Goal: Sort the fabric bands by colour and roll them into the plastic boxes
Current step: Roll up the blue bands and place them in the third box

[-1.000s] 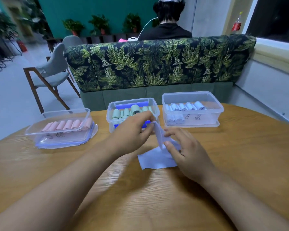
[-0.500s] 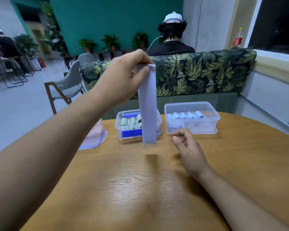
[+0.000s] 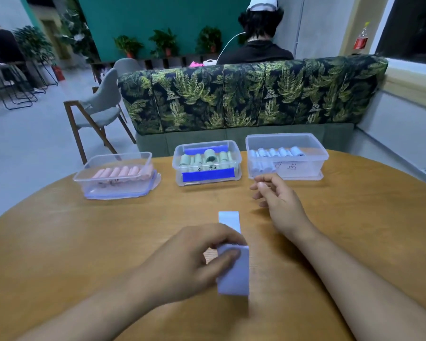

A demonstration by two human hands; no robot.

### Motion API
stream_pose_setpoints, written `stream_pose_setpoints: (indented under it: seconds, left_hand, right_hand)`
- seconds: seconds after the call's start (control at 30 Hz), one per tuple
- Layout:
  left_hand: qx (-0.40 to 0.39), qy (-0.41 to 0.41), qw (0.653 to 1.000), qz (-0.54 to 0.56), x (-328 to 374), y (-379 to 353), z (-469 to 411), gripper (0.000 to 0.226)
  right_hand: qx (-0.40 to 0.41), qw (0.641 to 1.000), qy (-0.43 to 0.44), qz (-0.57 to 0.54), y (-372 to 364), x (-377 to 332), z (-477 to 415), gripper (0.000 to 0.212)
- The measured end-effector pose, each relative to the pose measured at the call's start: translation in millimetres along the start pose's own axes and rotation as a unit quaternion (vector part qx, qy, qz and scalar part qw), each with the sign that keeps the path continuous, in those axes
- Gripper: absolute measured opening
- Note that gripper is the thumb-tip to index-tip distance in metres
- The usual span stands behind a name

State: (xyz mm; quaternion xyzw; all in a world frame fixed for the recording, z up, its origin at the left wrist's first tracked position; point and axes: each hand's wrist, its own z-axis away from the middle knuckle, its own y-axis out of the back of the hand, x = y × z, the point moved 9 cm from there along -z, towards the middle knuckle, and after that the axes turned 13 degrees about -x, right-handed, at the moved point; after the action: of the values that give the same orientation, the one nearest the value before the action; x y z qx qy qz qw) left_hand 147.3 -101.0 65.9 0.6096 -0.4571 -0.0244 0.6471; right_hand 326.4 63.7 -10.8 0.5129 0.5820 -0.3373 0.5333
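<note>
The middle stretch of the fabric band point(image 3: 235, 274) is hidden behind the fingers of the left hand point(image 3: 192, 264), and its near lower edge is blurred, so whether it meets the worktop point(image 3: 71, 242) there cannot be told. Both forearms are cut off at the bottom of the view. The band is a pale blue, plain strip of even width; its far end lies on the worktop between the two hands, and its near part stands lifted. The left hand pinches this near part between thumb and fingers. The right hand point(image 3: 280, 205) holds nothing, fingers loosely curled, just in front of the right box point(image 3: 305, 166). Three clear plastic boxes stand in a row at the far edge: the left box point(image 3: 113, 185) holds pink rolls point(image 3: 123, 172), the middle box point(image 3: 180, 163) green rolls point(image 3: 208, 156), the right box pale blue rolls point(image 3: 276, 152). The middle box bears a blue tape label point(image 3: 207, 175) with dark handwriting above it; the right box wall also carries handwriting; neither can be read
</note>
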Motion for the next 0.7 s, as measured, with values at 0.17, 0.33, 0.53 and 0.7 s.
stream_pose_setpoints:
  seconds: [0.17,0.33,0.53,0.7]
  left_hand:
    - [-0.072,0.027,0.993,0.085,-18.7,-34.6,10.4,0.016]
    - [0.05,0.103,0.992,0.045,-71.6,-15.9,1.0,0.015]
    - [0.082,0.152,0.985,-0.007,-116.2,-14.2,-17.8,0.013]
    - [0.082,0.178,0.981,-0.007,-137.7,-11.6,-38.8,0.014]
  right_hand:
    - [-0.029,0.999,-0.008,0.029,-6.3,3.7,0.3,0.017]
    - [-0.073,0.989,-0.015,0.13,-15.3,5.5,4.6,0.014]
    - [-0.173,0.921,0.012,0.348,-53.1,-1.3,10.3,0.029]
    - [-0.141,0.969,-0.035,0.202,-51.3,5.0,-0.8,0.035]
